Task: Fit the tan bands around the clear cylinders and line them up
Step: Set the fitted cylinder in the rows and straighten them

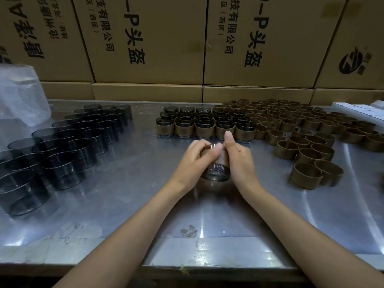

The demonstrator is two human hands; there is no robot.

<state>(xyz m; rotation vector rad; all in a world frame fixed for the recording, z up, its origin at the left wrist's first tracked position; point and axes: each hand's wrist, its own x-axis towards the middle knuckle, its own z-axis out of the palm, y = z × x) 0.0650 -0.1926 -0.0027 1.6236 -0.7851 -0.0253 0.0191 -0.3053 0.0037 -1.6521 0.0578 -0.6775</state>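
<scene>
Left hand (198,157) and right hand (236,157) both grip one clear cylinder (217,172) at frame centre (axis upright, above the surface (145,183)); tan band (223,157) sits around its upper part; finished rows (204,123) lie directly beyond.

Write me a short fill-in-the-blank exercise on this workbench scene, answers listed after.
1. Both hands, left and right, grip one ____.
2. The loose tan bands lie to the ____ of the hands.
3. The bare cylinders stand on the ____ side.
4. Behind the table are stacked cardboard ____.

Answers: cylinder; right; left; boxes
</scene>
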